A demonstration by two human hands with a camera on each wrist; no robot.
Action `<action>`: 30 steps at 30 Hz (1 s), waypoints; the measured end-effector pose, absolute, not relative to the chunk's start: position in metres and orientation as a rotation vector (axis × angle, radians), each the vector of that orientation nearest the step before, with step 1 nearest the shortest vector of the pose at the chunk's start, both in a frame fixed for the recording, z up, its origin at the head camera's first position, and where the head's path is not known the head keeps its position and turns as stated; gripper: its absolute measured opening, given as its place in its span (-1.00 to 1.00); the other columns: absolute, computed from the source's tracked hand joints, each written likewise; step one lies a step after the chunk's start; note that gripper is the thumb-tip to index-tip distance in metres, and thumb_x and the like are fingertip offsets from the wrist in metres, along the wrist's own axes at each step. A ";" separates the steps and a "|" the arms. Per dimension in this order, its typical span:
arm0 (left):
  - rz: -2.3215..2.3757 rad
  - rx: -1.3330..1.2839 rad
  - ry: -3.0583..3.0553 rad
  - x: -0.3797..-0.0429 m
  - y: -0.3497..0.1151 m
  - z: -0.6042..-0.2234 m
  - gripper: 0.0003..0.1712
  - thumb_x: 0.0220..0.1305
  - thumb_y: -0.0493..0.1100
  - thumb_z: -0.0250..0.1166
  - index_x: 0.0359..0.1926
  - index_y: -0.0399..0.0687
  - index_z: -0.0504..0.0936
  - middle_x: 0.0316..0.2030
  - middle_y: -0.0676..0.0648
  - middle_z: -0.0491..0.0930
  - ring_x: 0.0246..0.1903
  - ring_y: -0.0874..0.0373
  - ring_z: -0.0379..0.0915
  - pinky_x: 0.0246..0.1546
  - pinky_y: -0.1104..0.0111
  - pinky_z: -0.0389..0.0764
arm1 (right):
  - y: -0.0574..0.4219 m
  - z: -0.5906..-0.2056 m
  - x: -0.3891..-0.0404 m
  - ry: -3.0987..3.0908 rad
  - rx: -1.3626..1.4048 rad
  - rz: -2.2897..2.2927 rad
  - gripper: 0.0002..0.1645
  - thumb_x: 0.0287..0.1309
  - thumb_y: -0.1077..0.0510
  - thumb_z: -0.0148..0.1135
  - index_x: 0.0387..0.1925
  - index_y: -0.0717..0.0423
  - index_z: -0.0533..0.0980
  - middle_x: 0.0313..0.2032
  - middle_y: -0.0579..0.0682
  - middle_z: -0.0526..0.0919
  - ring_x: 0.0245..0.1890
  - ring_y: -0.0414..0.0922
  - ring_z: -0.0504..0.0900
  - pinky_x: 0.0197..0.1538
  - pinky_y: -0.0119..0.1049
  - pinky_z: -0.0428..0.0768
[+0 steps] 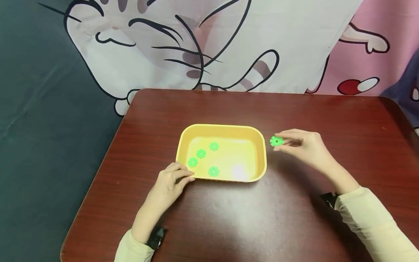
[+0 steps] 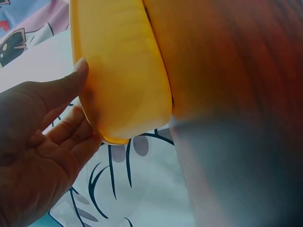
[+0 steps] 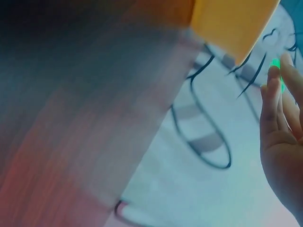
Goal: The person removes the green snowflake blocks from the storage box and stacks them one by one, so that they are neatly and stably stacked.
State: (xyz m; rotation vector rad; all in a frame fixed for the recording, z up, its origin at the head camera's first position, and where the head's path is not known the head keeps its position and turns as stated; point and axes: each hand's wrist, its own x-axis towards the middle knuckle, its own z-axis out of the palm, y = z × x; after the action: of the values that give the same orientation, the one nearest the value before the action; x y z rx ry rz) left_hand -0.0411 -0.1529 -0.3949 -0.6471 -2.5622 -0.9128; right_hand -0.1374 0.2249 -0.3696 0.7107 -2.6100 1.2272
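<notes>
A shallow yellow plastic tray (image 1: 234, 149) with rounded corners stands on the table. Several green flower-shaped notched discs (image 1: 214, 171) lie flat inside it, mostly toward its left side. My left hand (image 1: 171, 183) holds the rim at the near left corner; in the left wrist view the thumb (image 2: 80, 71) presses the outer wall and the other fingers are at the rim. Just right of the tray, above the table, my right hand (image 1: 306, 145) pinches another green notched disc (image 1: 276, 141) between thumb and fingers. In the right wrist view that disc (image 3: 275, 63) is mostly hidden by the fingertips.
The dark red-brown wooden table (image 1: 229, 222) has a glossy top with a bright reflection near the front. Behind it hangs a white and pink cloth (image 1: 294, 43) printed with cartoon cats. Dark green floor or fabric (image 1: 42, 145) shows at left.
</notes>
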 end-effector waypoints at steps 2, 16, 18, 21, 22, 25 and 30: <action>-0.910 -0.645 -2.564 -0.041 -0.154 -0.394 -0.80 -0.19 -0.35 0.50 -0.41 -0.20 0.73 -0.44 0.03 0.57 -0.36 0.18 0.48 -0.42 0.49 0.55 | 0.234 -0.372 -0.136 -2.622 0.682 1.204 -0.48 -0.35 0.34 0.55 -0.17 0.14 0.65 -0.29 0.00 0.70 -0.44 -0.49 0.60 -0.33 -0.66 0.53; -0.911 -0.607 -2.620 -0.041 -0.153 -0.393 -0.81 -0.13 -0.33 0.49 -0.38 -0.19 0.74 -0.42 0.03 0.58 -0.34 0.18 0.50 -0.38 0.47 0.57 | 0.250 -0.404 -0.127 -2.782 0.802 0.777 -0.62 -0.27 0.07 0.55 -0.28 0.01 0.68 -0.37 -0.19 0.69 -0.51 -0.38 0.53 -0.43 -0.56 0.46; -0.907 -0.604 -2.622 -0.040 -0.152 -0.393 -0.81 -0.14 -0.32 0.49 -0.39 -0.19 0.74 -0.42 0.03 0.58 -0.34 0.18 0.50 -0.39 0.47 0.57 | 0.249 -0.406 -0.126 -2.787 0.826 0.712 -0.62 -0.26 0.04 0.55 -0.28 0.00 0.69 -0.36 -0.18 0.70 -0.48 -0.33 0.57 -0.42 -0.46 0.50; -0.903 -0.603 -2.619 -0.040 -0.152 -0.393 -0.81 -0.14 -0.32 0.49 -0.39 -0.19 0.74 -0.42 0.02 0.58 -0.34 0.18 0.50 -0.39 0.47 0.57 | 0.247 -0.409 -0.124 -2.787 0.843 0.648 -0.62 -0.27 0.00 0.54 -0.28 -0.03 0.69 -0.35 -0.19 0.71 -0.44 -0.26 0.63 -0.41 -0.30 0.54; -0.899 -0.606 -2.616 -0.040 -0.152 -0.393 -0.81 -0.14 -0.32 0.49 -0.39 -0.19 0.74 -0.42 0.02 0.58 -0.34 0.18 0.50 -0.39 0.47 0.56 | 0.247 -0.410 -0.124 -2.785 0.845 0.629 -0.62 -0.27 -0.01 0.54 -0.28 -0.04 0.70 -0.35 -0.19 0.71 -0.43 -0.24 0.65 -0.40 -0.26 0.55; -0.891 -0.613 -2.607 -0.040 -0.152 -0.393 -0.81 -0.14 -0.32 0.49 -0.39 -0.19 0.74 -0.43 0.02 0.58 -0.35 0.18 0.49 -0.39 0.47 0.56 | 0.245 -0.410 -0.123 -2.810 0.830 0.609 -0.63 -0.26 -0.04 0.53 -0.29 -0.09 0.70 -0.36 -0.23 0.71 -0.42 -0.25 0.66 -0.41 -0.22 0.55; -0.887 -0.625 -2.601 -0.041 -0.152 -0.393 -0.82 -0.15 -0.32 0.50 -0.40 -0.19 0.74 -0.43 0.02 0.58 -0.35 0.18 0.50 -0.40 0.47 0.56 | 0.243 -0.410 -0.123 -2.895 0.801 0.585 -0.64 -0.22 -0.09 0.51 -0.29 -0.11 0.69 -0.37 -0.23 0.70 -0.44 -0.25 0.64 -0.40 -0.16 0.55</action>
State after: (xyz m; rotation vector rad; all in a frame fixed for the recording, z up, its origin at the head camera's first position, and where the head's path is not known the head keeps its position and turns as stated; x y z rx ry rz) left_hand -0.0407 -0.1524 -0.3927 -0.6249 -2.6013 -0.8874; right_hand -0.1225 0.2425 -0.4100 0.8007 -2.8946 0.5850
